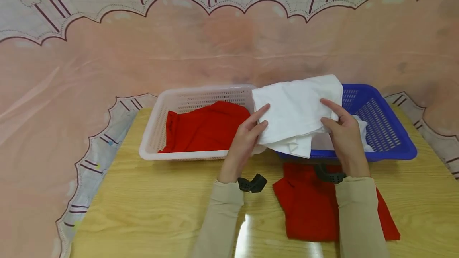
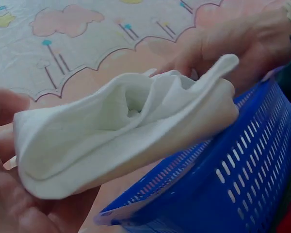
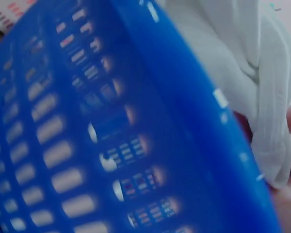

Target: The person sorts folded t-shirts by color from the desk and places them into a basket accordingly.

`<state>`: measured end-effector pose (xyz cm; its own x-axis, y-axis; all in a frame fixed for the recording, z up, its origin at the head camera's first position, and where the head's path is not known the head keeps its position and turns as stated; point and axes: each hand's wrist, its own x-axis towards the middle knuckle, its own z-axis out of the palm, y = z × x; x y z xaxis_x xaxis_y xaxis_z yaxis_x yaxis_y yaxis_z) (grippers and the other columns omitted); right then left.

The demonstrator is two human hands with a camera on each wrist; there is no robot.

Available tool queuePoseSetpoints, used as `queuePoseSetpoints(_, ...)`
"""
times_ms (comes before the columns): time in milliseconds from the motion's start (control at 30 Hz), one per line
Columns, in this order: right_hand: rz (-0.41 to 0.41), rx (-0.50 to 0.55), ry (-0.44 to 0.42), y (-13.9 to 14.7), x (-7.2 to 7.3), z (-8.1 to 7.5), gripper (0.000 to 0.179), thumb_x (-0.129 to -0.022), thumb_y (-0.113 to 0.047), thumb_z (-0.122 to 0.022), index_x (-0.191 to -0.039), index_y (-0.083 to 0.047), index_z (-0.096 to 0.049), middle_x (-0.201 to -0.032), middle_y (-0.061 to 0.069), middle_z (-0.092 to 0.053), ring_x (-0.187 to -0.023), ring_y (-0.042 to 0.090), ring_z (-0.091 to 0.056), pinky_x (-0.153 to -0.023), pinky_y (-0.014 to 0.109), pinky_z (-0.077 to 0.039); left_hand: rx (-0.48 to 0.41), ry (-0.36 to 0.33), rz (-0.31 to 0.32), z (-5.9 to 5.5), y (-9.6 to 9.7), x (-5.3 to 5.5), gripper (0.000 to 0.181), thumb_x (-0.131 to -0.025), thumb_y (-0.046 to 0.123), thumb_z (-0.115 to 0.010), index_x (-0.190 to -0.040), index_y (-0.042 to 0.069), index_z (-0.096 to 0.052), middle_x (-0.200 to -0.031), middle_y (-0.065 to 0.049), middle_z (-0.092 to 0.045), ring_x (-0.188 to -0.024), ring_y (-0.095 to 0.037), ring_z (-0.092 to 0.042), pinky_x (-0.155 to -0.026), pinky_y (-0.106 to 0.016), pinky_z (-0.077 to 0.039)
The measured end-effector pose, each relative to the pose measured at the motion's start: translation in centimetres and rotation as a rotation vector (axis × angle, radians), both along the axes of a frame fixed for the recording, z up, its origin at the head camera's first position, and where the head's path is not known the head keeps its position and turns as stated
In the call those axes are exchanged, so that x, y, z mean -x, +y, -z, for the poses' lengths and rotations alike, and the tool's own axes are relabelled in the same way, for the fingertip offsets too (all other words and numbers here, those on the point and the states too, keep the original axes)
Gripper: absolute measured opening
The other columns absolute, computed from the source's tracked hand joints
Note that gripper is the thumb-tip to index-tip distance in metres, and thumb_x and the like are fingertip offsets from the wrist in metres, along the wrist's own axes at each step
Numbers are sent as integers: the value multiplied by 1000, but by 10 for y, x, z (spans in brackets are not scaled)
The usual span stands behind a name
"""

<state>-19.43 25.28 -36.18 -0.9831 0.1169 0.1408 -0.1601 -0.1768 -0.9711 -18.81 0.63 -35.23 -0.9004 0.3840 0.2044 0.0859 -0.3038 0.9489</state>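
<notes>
Head view showed a folded white cloth (image 1: 299, 108) held above the near rim of the blue basket (image 1: 391, 130), toward the far right of the tabletop (image 1: 161, 206). Its long axis ran left to right, tilted, the right end higher and farther. Left hand (image 1: 247, 136) pinched the cloth's left edge, thumb on top; right hand (image 1: 340, 130) gripped the right edge likewise. More white fabric lay inside the blue basket. One red cloth (image 1: 204, 128) lay in the pink basket (image 1: 157, 130) alongside; another red garment (image 1: 312, 206) lay flat near the front edge.
</notes>
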Motion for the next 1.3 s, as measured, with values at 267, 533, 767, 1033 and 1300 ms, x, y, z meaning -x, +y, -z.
queuePoseSetpoints(267,225,-40,-54,22,3,2,37,-87,2,-48,-120,-13,-58,-139,3,-29,-120,19,-29,-89,18,-39,242,169,65,1,23,7,51,-90,5,-48,-138,8,-32,-145,-3,-24,-130,-9,-22,-102,-24,-25)
queuePoseSetpoints(533,285,-38,-113,30,3,4,38,-87,2,-46,-117,-15,-61,-135,3,-33,-110,21,-33,-69,12,-44,597,284,-48,17,34,14,59,-88,20,-55,-139,32,-28,-143,7,-26,-124,-8,-30,-100,-30,-30)
queuePoseSetpoints(767,280,-125,-176,32,-1,2,35,-88,-5,-49,-118,-21,-60,-125,5,-38,-76,14,-38,-51,16,-35,736,328,-57,16,37,17,66,-87,17,-55,-141,32,-21,-144,7,-23,-125,-9,-30,-99,-34,-32)
queuePoseSetpoints(1033,222,-152,-170,36,-6,0,33,-89,-22,-54,-122,-23,-57,-139,-3,-31,-112,20,-35,-76,13,-44,923,371,-29,14,43,23,71,-85,18,-55,-143,31,-15,-145,4,-21,-126,-11,-30,-98,-33,-33)
queuePoseSetpoints(1300,257,-332,-169,31,-5,0,34,-91,-28,-49,-125,-28,-53,-140,-8,-32,-127,10,-24,-104,31,-22,1000,358,31,10,44,28,71,-87,21,-52,-143,30,-11,-147,3,-19,-133,-13,-16,-104,-42,-21)
